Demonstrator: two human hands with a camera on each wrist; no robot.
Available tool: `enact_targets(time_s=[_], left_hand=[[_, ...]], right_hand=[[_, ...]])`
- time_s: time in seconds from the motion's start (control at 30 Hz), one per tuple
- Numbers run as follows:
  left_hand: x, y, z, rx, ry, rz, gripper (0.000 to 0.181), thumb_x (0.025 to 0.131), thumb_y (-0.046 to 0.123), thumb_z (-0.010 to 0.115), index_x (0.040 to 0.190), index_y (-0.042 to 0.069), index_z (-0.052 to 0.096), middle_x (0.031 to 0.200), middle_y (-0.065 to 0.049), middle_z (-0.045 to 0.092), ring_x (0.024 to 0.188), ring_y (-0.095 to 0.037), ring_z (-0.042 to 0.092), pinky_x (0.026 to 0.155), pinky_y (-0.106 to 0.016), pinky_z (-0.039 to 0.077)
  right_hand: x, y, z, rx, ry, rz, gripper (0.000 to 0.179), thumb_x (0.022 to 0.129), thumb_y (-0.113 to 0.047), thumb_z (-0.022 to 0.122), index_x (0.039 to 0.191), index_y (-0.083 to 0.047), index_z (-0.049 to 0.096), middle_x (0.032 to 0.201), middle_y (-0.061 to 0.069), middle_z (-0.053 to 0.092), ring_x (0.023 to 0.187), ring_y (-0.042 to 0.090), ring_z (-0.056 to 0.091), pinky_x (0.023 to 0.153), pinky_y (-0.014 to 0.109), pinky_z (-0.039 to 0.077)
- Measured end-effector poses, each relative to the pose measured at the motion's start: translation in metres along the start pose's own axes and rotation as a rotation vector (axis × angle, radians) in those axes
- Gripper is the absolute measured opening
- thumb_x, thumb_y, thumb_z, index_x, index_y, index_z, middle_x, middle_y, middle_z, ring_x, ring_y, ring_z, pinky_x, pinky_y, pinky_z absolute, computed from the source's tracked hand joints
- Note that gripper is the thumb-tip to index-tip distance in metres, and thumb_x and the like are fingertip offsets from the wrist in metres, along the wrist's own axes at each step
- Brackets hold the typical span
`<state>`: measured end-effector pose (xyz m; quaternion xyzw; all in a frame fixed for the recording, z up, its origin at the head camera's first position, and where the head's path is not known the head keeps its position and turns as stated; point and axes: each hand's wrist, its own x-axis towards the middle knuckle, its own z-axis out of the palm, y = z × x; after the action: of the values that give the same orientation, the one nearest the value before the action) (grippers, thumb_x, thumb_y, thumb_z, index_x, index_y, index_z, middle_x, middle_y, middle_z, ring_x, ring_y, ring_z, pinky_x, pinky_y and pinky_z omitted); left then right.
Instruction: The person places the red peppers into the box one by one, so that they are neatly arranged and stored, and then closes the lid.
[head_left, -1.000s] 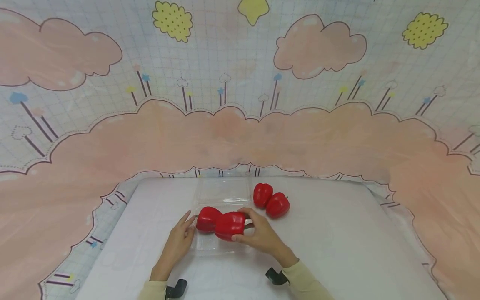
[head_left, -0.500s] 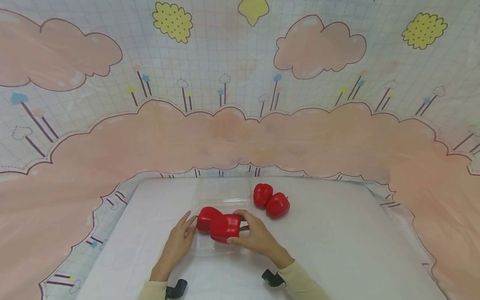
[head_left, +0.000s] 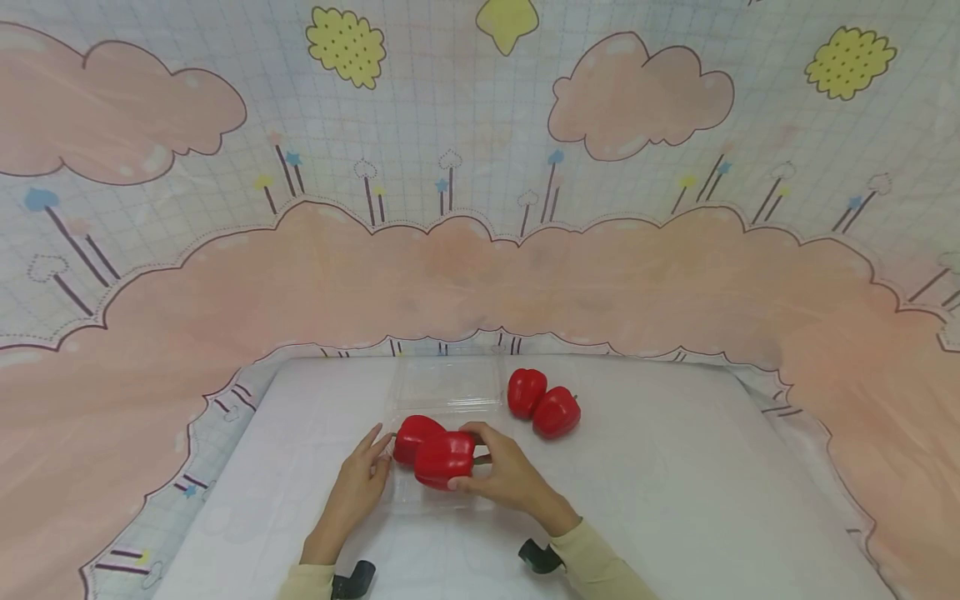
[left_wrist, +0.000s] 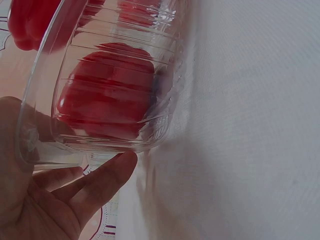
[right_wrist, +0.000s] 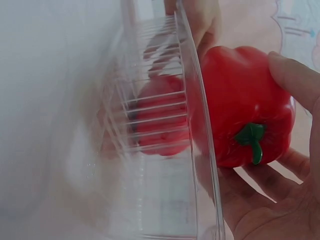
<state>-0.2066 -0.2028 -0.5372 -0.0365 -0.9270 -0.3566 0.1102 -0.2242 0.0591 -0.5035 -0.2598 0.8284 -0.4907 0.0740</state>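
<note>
In the head view my right hand [head_left: 510,471] grips a red bell pepper [head_left: 444,460] by its stem end, over the clear plastic container [head_left: 450,502]. In the right wrist view the held bell pepper [right_wrist: 245,105] with its green stem shows beside the container's rim [right_wrist: 202,115]. Another bell pepper [head_left: 414,435] lies inside at the left, seen through the ribbed wall in the left wrist view [left_wrist: 107,95]. At that end my left hand [head_left: 358,482] holds the container's edge, thumb at the rim and fingertips [left_wrist: 127,162] against the outer wall.
Two more red bell peppers [head_left: 527,393] lie side by side behind and to the right of the container. The container's clear lid [head_left: 448,385] is folded back at the rear. A white table [head_left: 675,483] carries everything, with a patterned cloth [head_left: 480,275] behind.
My right hand has brought the held bell pepper left and slightly nearer to me, so it overlaps more of the one in the container. The left hand has stayed in place.
</note>
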Motion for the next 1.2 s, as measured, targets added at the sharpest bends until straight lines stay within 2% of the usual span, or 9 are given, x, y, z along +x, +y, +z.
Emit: enact_targets(time_s=[0.2,0.37,0.67,1.0,1.2], left_hand=[[0.000,0.000,0.000,0.005,0.000,-0.005,0.042,0.094,0.005,0.055,0.135,-0.002,0.056,0.151,-0.022,0.044,0.114,-0.041,0.065,0.091,-0.051,0.056],[0.000,0.001,0.001,0.008,-0.003,-0.004,0.042,0.094,0.005,0.055,0.135,-0.002,0.056,0.151,-0.022,0.044,0.114,-0.041,0.065,0.090,-0.051,0.056],[0.000,-0.001,0.001,0.011,-0.004,-0.006,0.043,0.094,0.006,0.056,0.136,-0.002,0.055,0.151,-0.021,0.044,0.111,-0.039,0.066,0.088,-0.049,0.058],[0.000,0.001,0.001,0.009,-0.019,-0.027,0.043,0.095,0.008,0.055,0.138,-0.001,0.054,0.152,-0.021,0.042,0.114,-0.040,0.065,0.090,-0.048,0.057],[0.000,0.002,0.000,0.011,-0.002,-0.007,0.042,0.095,0.006,0.056,0.136,-0.002,0.056,0.150,-0.022,0.044,0.111,-0.039,0.067,0.088,-0.048,0.058]], right_hand=[[0.001,-0.003,0.003,0.006,-0.006,0.025,0.075,0.077,-0.038,0.082,0.139,-0.016,0.047,0.129,-0.002,0.059,0.116,0.017,0.057,0.092,0.038,0.059],[0.001,-0.002,0.006,0.003,-0.003,0.043,0.075,0.075,-0.036,0.083,0.138,-0.017,0.047,0.129,-0.003,0.059,0.117,0.016,0.057,0.091,0.037,0.059],[0.003,0.001,0.013,0.001,-0.006,0.005,0.072,0.078,-0.037,0.081,0.138,-0.017,0.047,0.128,-0.001,0.061,0.115,0.016,0.059,0.090,0.034,0.059],[0.007,0.004,0.019,-0.013,-0.015,0.032,0.073,0.077,-0.037,0.082,0.138,-0.020,0.047,0.130,-0.001,0.060,0.115,0.016,0.060,0.087,0.029,0.059],[0.008,0.003,0.019,-0.014,-0.026,0.040,0.072,0.078,-0.036,0.082,0.138,-0.019,0.047,0.129,0.001,0.061,0.115,0.019,0.061,0.086,0.030,0.060]])
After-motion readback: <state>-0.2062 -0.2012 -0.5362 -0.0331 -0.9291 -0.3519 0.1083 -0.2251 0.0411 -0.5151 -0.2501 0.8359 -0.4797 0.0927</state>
